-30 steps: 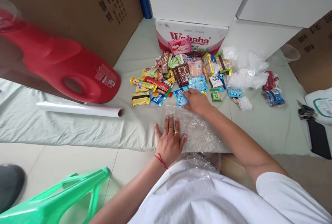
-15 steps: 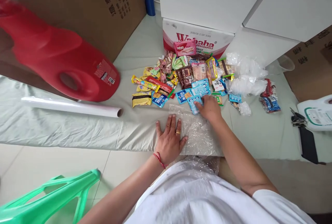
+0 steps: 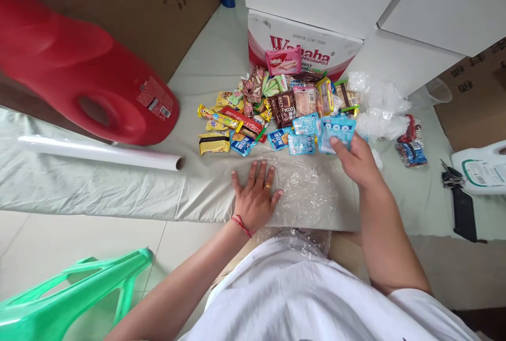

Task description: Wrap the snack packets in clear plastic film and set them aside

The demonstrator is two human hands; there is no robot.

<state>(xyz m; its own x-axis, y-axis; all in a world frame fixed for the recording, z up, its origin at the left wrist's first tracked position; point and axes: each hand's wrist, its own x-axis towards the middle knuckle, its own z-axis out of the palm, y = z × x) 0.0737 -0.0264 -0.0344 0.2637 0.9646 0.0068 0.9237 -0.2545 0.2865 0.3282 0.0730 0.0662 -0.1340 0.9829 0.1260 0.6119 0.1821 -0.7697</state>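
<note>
While the right hand [image 3: 361, 162] pinched blue packets [image 3: 340, 129], thumb on top and fingers mostly hidden behind, it held them over the cloth [image 3: 197, 188] at the right front of the snack pile [image 3: 288, 109], near a matching pair [image 3: 302, 144] lying there. The left hand [image 3: 255, 201] lay palm down, its fingers spread, by the left edge of a clear plastic sheet [image 3: 304, 188]; whether it pinned that edge could not be told. Gathering like packets seemed the step in hand, and the next move appeared to call for a steady pinch so none slid loose. Beyond were crumpled clear bags [image 3: 379, 122] and a white roll [image 3: 103, 152].
</note>
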